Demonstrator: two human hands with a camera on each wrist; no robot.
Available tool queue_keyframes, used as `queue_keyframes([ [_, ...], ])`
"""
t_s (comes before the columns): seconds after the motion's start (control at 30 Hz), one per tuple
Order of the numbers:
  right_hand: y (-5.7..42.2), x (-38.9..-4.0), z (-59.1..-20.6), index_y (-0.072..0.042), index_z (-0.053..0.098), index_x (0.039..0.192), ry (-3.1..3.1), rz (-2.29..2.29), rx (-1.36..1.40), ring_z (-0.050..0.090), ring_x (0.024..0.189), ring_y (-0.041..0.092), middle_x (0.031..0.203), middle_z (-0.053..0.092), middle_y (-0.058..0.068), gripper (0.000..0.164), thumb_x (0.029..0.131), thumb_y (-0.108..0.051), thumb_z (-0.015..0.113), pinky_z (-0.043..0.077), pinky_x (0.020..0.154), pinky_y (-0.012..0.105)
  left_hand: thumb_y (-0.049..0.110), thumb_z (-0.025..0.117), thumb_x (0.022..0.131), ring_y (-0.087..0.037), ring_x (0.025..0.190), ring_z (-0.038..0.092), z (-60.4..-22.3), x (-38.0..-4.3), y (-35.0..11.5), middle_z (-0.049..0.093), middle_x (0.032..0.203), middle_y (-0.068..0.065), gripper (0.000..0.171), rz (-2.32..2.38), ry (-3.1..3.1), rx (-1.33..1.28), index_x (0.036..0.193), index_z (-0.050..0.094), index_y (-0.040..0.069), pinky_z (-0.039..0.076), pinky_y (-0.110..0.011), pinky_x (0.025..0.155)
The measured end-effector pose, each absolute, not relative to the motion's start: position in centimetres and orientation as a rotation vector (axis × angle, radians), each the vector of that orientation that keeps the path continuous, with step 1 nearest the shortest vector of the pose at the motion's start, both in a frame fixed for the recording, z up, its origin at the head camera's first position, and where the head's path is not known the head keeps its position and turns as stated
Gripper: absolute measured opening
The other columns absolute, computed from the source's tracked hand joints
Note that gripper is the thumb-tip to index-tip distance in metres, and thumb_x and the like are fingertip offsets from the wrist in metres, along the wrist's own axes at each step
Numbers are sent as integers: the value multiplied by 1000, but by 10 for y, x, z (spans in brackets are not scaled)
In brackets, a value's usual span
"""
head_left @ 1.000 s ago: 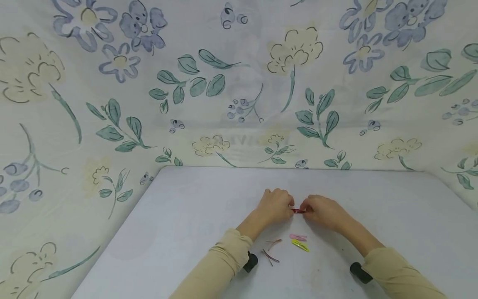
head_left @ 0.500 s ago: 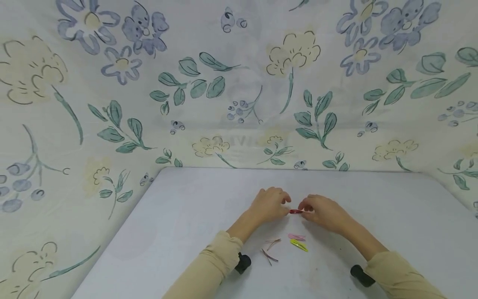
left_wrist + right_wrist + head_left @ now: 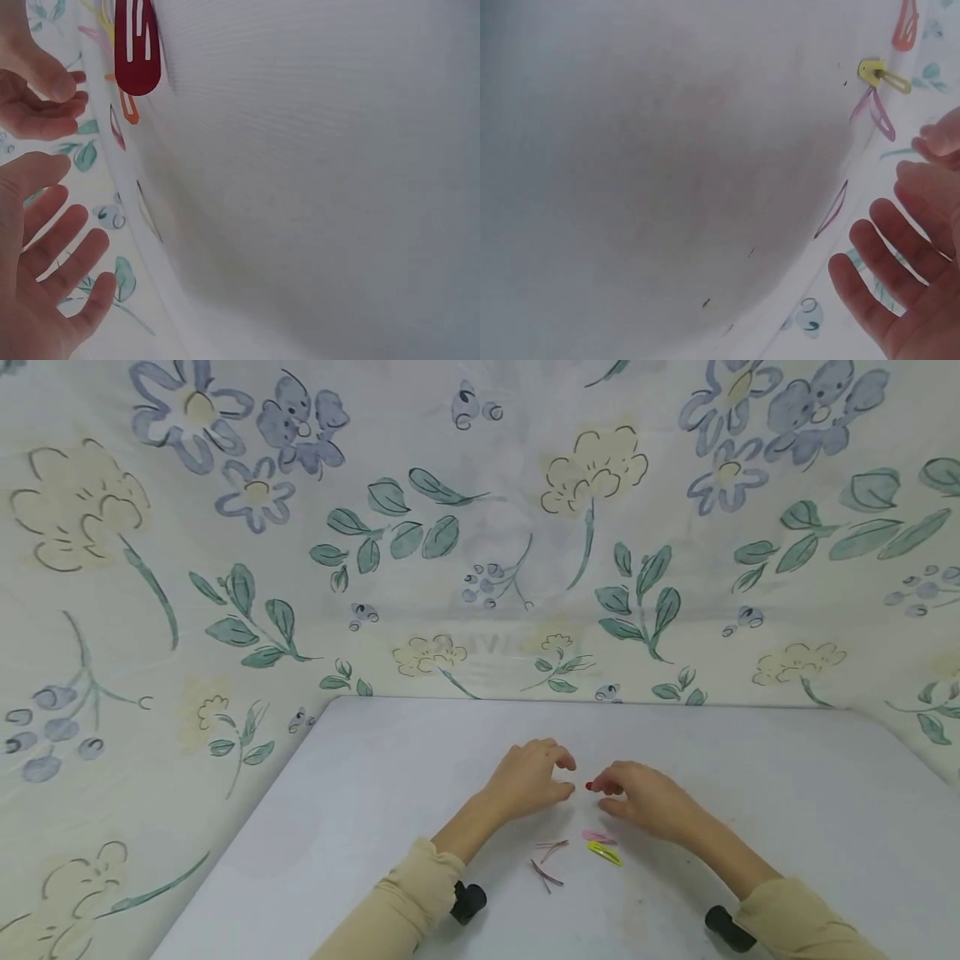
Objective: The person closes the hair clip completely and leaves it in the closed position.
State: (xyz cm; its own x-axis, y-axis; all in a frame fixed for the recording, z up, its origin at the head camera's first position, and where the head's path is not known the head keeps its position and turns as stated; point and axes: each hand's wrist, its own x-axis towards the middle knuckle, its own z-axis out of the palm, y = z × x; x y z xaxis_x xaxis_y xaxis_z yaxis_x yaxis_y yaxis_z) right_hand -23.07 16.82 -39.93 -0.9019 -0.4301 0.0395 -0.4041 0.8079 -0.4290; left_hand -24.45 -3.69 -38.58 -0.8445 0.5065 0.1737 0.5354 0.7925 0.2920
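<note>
A small red snap hair clip (image 3: 589, 786) lies on the white table between my two hands, mostly covered by the right fingers in the head view. My left hand (image 3: 527, 782) is just left of it, thumb and fingers spread. Close above its other side is my right hand (image 3: 651, 802), its thumb and fingers parted and relaxed. Both palms show in the wrist views, holding nothing. Nearer my body lie a pink hair clip (image 3: 598, 837), a yellow hair clip (image 3: 604, 852), an orange-brown clip (image 3: 552, 847) and a dark red clip (image 3: 138, 52), the last two spread open.
The white table (image 3: 420, 752) runs back to a wall of flowered cloth (image 3: 517, 610), which also hangs at both sides. Black wrist cameras sit below the beige sleeves (image 3: 397, 893). A few dark specks (image 3: 706, 303) dot the table in the right wrist view.
Both hands gripped the red clip's ends a second ago; now they have let go. The left hand has drawn away to the left, and the right hand's thumb and fingers have parted.
</note>
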Motion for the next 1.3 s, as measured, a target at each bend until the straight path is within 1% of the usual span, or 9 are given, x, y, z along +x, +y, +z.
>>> queue_keyframes([
  [0.27, 162, -225, -398, -14, 73, 103, 2925, -692, -689, 62, 91, 14, 93, 66, -6, 20, 84, -12, 78, 55, 85, 37, 29, 71, 88, -16, 102, 61, -389, -237, -47, 69, 105, 3, 25, -552, -2903, -829, 110, 72, 16, 48, -38, 88],
  [0.5, 155, -219, -398, -15, 72, 99, 2905, -695, -706, 61, 89, 13, 90, 64, -8, 16, 84, -13, 78, 54, 84, 35, 30, 71, 88, -15, 100, 61, -389, -229, -55, 69, 104, 3, 24, -569, -2939, -815, 108, 72, 16, 47, -36, 89],
  [0.73, 152, -214, -395, -16, 72, 98, 2900, -666, -769, 60, 89, 12, 91, 64, -8, 15, 84, -14, 78, 54, 84, 36, 29, 73, 87, -12, 92, 60, -392, -222, -62, 68, 104, 5, 25, -746, -2988, -784, 107, 72, 14, 49, -26, 79],
  [0.93, 150, -210, -393, -16, 72, 100, 2873, -671, -822, 60, 90, 13, 93, 64, -7, 17, 83, -15, 78, 54, 83, 37, 29, 74, 86, -12, 91, 59, -393, -217, -67, 67, 105, 4, 25, -816, -3023, -759, 106, 72, 13, 49, -25, 77],
  [1.0, 150, -208, -392, -16, 71, 100, 2867, -669, -841, 60, 90, 13, 93, 64, -7, 18, 83, -15, 78, 54, 83, 37, 29, 75, 85, -11, 92, 59, -394, -215, -69, 67, 104, 4, 25, -829, -3038, -759, 105, 71, 14, 49, -25, 77],
  [1.23, 146, -204, -393, -15, 72, 102, 2838, -673, -893, 59, 89, 12, 93, 63, -9, 18, 84, -14, 77, 53, 83, 36, 31, 76, 85, -11, 95, 59, -399, -209, -71, 67, 103, 5, 27, -802, -3083, -765, 106, 71, 15, 50, -29, 86],
  [1.3, 145, -203, -393, -15, 72, 102, 2826, -669, -897, 59, 89, 11, 93, 62, -9, 18, 85, -15, 77, 53, 83, 36, 31, 77, 84, -11, 96, 58, -400, -208, -72, 67, 103, 5, 28, -780, -3084, -774, 106, 71, 15, 49, -29, 87],
])
